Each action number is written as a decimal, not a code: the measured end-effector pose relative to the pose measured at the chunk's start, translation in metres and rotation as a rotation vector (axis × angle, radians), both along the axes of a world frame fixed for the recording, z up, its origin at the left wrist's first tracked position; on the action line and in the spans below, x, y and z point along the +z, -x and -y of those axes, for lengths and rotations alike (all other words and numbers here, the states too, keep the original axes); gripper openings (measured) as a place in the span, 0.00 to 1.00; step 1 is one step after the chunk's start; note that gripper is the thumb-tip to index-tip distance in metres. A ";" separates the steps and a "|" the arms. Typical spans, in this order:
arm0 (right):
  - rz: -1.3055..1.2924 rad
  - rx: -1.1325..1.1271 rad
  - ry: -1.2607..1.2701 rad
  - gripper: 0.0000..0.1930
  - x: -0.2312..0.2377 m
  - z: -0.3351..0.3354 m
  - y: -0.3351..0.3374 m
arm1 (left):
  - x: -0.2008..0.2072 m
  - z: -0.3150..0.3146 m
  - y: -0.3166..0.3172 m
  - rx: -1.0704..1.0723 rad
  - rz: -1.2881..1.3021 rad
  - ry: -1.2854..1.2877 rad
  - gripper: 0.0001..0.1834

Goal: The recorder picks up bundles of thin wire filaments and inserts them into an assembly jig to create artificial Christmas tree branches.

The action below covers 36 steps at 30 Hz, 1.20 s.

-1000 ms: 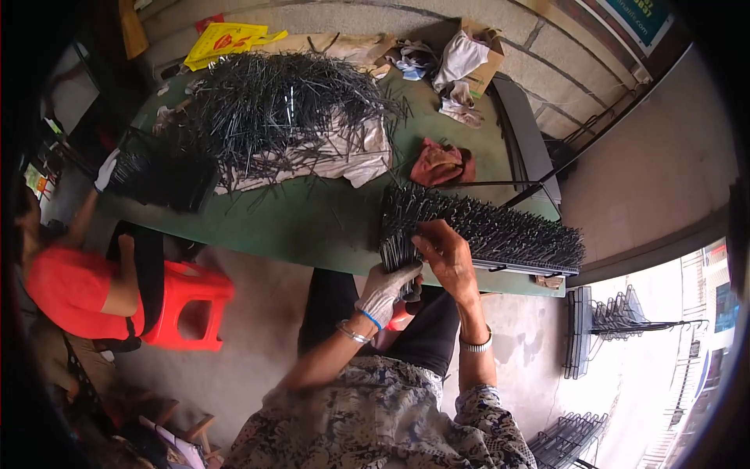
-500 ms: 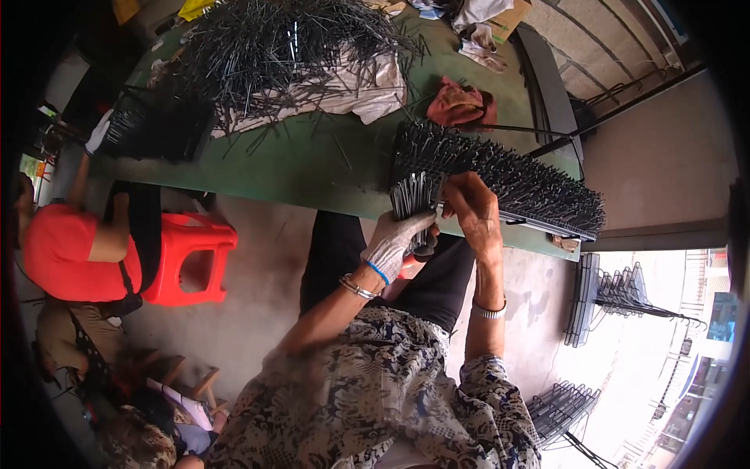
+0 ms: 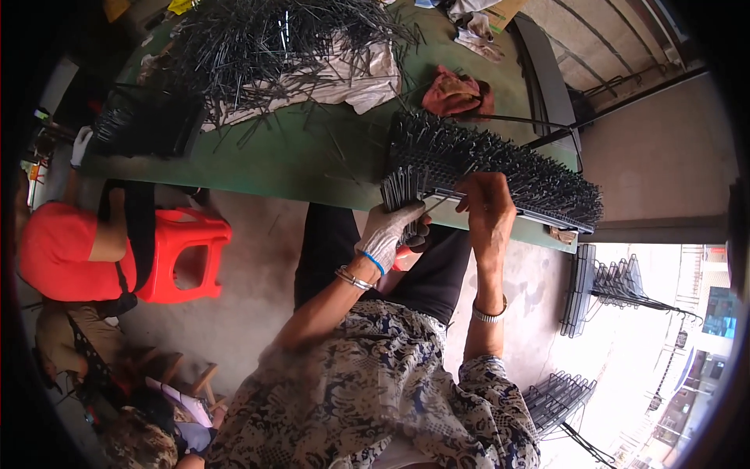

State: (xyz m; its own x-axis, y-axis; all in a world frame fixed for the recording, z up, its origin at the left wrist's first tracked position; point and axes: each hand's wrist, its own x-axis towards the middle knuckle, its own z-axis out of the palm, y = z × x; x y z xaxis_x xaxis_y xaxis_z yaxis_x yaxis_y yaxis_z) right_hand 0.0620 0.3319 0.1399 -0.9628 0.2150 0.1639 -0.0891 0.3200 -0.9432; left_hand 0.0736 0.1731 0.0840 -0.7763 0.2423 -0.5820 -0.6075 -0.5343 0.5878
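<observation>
At centre frame, my gloved left hand grips a bundle of dark rods, and my bare right hand pinches one thin rod. I'm probably singling out rods; next calls for careful fingertip aim near the packed rack, right of centre.

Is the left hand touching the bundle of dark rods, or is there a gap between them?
Touching. The head view shows the left hand closed around the bundle, whose upper part sticks out above it.
</observation>
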 end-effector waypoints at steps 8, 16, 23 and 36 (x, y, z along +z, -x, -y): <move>-0.287 -0.298 -0.270 0.02 -0.007 -0.006 0.031 | -0.014 -0.008 -0.004 -0.015 0.013 -0.035 0.10; -0.291 -0.287 -0.464 0.02 -0.025 -0.012 0.046 | -0.011 -0.003 -0.008 -0.057 0.066 -0.034 0.09; -0.328 -0.258 -0.589 0.02 -0.035 -0.016 0.045 | -0.006 -0.001 -0.010 -0.089 0.031 -0.041 0.10; -0.285 -0.192 -0.938 0.05 -0.028 -0.020 0.057 | -0.001 -0.005 -0.014 -0.101 -0.001 -0.043 0.10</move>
State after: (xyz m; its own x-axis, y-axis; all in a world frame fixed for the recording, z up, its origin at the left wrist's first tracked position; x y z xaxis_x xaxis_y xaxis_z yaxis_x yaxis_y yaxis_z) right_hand 0.0047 0.3524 0.1123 -0.8237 0.0284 0.5664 -0.1412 0.9570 -0.2534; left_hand 0.0880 0.1786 0.0825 -0.7472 0.3436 -0.5689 -0.6588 -0.4954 0.5662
